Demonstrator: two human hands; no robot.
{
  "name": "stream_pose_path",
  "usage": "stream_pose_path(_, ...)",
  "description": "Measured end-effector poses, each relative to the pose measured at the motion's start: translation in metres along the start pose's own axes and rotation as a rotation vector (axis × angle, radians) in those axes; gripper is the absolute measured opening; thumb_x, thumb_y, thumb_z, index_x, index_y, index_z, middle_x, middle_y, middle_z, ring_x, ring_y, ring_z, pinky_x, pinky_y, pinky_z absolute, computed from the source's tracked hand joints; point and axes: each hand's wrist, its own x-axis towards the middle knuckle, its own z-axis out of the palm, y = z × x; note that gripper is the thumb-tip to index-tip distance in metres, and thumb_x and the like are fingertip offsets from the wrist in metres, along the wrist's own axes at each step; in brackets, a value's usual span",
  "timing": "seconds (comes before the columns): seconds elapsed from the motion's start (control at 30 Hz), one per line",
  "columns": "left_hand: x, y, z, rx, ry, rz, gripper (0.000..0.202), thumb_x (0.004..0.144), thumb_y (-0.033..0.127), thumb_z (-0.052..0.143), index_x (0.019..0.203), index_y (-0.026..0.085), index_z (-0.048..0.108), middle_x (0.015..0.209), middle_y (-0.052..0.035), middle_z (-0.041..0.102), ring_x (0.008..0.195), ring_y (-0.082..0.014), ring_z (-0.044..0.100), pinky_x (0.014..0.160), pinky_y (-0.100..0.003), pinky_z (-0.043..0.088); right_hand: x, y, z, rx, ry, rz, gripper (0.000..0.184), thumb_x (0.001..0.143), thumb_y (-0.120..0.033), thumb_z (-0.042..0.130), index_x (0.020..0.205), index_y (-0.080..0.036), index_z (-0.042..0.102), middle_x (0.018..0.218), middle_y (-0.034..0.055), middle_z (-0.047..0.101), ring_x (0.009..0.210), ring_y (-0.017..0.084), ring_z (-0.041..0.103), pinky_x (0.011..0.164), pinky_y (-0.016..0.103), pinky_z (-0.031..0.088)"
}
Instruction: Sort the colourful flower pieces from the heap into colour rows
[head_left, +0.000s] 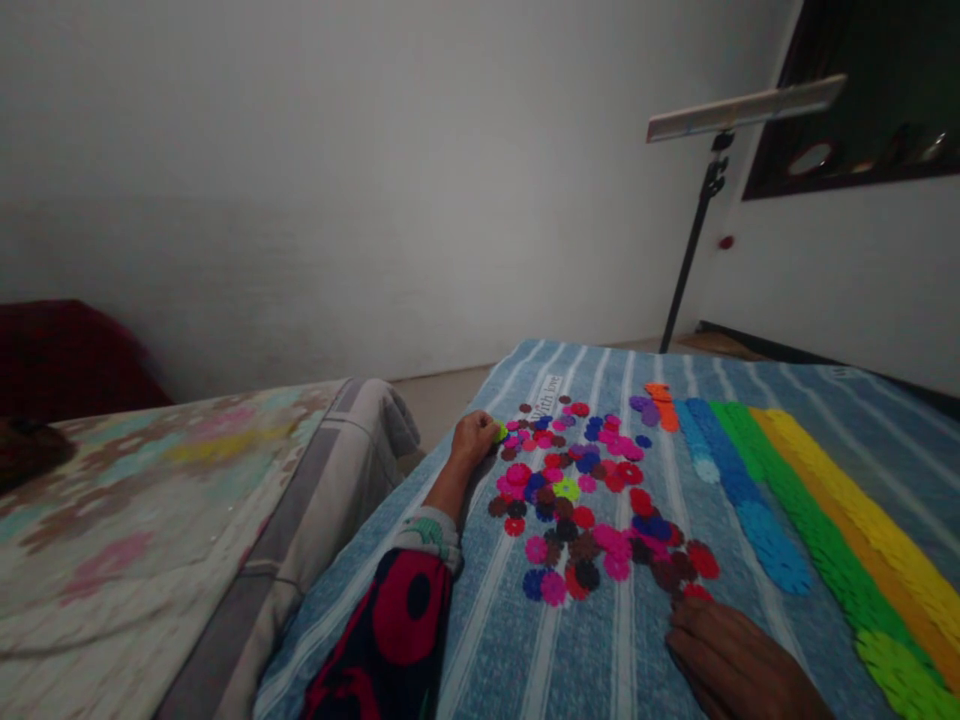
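My left hand (475, 440) is closed at the far left of a scattered pile of notched plastic discs (619, 470), its fingertips pinching a lime-green disc (500, 433). Pink, red, brown, dark blue and black discs make up most of the pile, some overlapping. Another lime disc (567, 488) lies among them. At the lower right, my right hand (739, 660) rests low over the cloth, fingers stretched out side by side. Its fingertips are close to a red disc (697, 592) at the near edge of the pile; whether they touch it is unclear.
Sorted rows stand on the right: blue discs (731, 465), green discs (832, 550), orange discs (862, 530) and yellow discs (847, 485). Small purple and orange groups lie behind. A striped blue cloth (480, 660) covers the surface. Left is a floral-covered bed (172, 520); behind, a stand (690, 240).
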Motion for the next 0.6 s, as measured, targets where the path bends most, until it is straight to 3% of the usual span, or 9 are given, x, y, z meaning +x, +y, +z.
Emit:
stream_pose_path(0.13, 0.0, 0.008, 0.004, 0.254, -0.109, 0.054, 0.009, 0.076, 0.022, 0.057, 0.072, 0.017, 0.063, 0.073, -0.0033, 0.066, 0.078, -0.0177, 0.061, 0.065, -0.024, 0.039, 0.0, -0.003, 0.0, 0.043, -0.025, 0.04, 0.025, 0.088, -0.005, 0.045, 0.097, -0.017, 0.064, 0.086, 0.0058, 0.074, 0.082, 0.018, 0.071, 0.079, 0.026, 0.053)
stream_pose_path(0.23, 0.001, 0.01, 0.0, 0.378, -0.134, 0.091, 0.009, 0.077, 0.022, 0.057, 0.074, 0.018, 0.065, 0.08, -0.0057, 0.069, 0.081, -0.0189, 0.061, 0.067, -0.025, 0.039, 0.003, -0.009, 0.0, 0.116, -0.081, 0.15, 0.025, 0.088, -0.005, 0.043, 0.099, -0.018, 0.061, 0.088, 0.0073, 0.071, 0.084, 0.019, 0.068, 0.081, 0.03, 0.053)
stream_pose_path(0.43, 0.011, 0.009, -0.005, 0.426, -0.151, 0.204, 0.019, 0.081, 0.027, 0.052, 0.069, 0.018, 0.063, 0.084, -0.0078, 0.069, 0.081, -0.0201, 0.061, 0.067, -0.025, 0.039, 0.007, -0.015, 0.003, 0.23, -0.186, 0.319, 0.023, 0.09, -0.005, 0.038, 0.091, -0.017, 0.058, 0.082, 0.0066, 0.061, 0.08, 0.02, 0.058, 0.075, 0.034, 0.048)
stream_pose_path(0.6, 0.01, 0.014, -0.009, 0.396, -0.105, 0.145, 0.032, 0.083, 0.038, 0.049, 0.077, 0.015, 0.07, 0.081, -0.0084, 0.07, 0.079, -0.0212, 0.062, 0.065, -0.026, 0.04, 0.007, -0.014, 0.004, 0.236, -0.275, 0.364, 0.019, 0.09, -0.007, 0.04, 0.081, -0.018, 0.054, 0.078, 0.0054, 0.058, 0.078, 0.019, 0.052, 0.072, 0.033, 0.042)
